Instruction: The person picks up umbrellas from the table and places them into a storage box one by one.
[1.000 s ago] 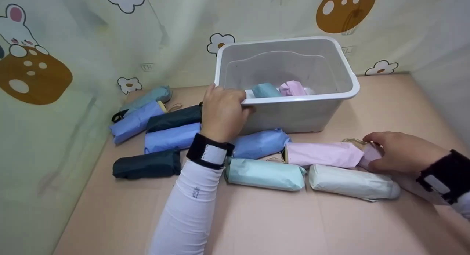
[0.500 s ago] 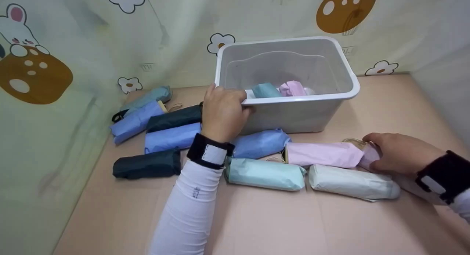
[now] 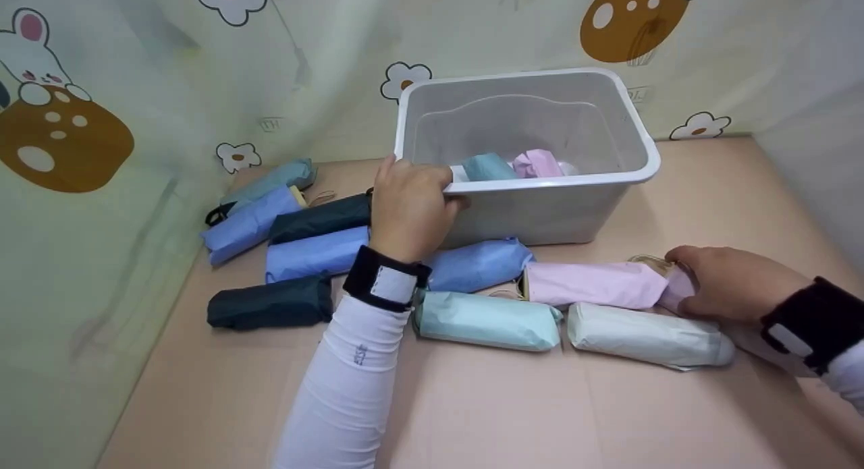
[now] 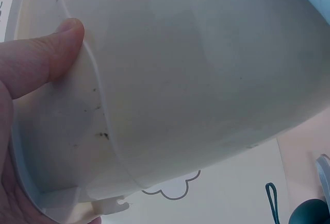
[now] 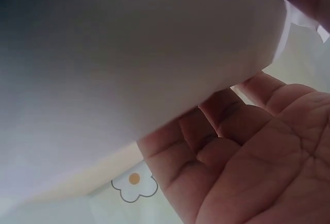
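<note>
My left hand (image 3: 412,209) grips the front left corner of a white plastic bin (image 3: 533,212) by its rim. In the left wrist view its thumb (image 4: 54,56) presses on the bin's wall. A teal folded umbrella (image 3: 487,167) and a pink one (image 3: 538,163) lie inside the bin. At the right, my right hand (image 3: 746,283) holds a pale pink folded umbrella (image 3: 677,290), mostly hidden under the palm. The right wrist view has the fingers curled along the umbrella's side (image 5: 154,54). Close beside it lie another pink umbrella (image 3: 594,284) and a whitish umbrella (image 3: 648,335).
A mint umbrella (image 3: 487,320) and a blue umbrella (image 3: 480,263) lie in front of the bin. Several more, including a dark umbrella (image 3: 270,302) and a blue one (image 3: 251,225), lie at the left. A patterned curtain (image 3: 324,64) stands behind the table (image 3: 499,415).
My right hand and wrist have shifted very slightly left, still on the pale pink umbrella. The left hand and the bin have stayed in place.
</note>
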The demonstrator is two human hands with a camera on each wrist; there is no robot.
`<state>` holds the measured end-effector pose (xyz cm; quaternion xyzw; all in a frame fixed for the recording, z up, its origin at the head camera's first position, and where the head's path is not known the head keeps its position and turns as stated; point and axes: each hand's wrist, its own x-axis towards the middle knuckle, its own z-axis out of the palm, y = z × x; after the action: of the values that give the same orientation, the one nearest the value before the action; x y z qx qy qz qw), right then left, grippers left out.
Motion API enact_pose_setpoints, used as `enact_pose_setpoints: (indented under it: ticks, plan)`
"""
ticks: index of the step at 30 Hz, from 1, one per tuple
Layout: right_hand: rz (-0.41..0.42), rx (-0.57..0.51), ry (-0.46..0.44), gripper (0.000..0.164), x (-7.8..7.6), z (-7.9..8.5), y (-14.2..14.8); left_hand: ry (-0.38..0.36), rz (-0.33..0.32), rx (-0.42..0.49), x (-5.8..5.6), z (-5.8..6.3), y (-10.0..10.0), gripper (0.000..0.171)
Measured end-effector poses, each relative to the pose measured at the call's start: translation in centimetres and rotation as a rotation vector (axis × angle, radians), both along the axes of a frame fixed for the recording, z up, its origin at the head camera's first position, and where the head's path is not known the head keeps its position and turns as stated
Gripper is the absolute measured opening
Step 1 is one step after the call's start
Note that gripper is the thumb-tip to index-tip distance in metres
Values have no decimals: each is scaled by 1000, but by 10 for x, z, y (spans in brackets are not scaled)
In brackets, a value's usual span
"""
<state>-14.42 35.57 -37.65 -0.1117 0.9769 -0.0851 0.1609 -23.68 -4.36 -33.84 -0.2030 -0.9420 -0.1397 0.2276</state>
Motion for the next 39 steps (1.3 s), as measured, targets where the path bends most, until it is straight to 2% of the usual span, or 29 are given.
enact_pose_setpoints:
  ticks: [11,24,39]
  plan:
    - [6,22,-5,71,1,-1,-3,-7,-2,-2,0,0,0,24]
    - [12,33,-10,68,-1,-4,-1,-22,4,1,0,0,0,23]
    - [11,35,51,55,0,-2,0,-37,14,-3,0,0,0,24]
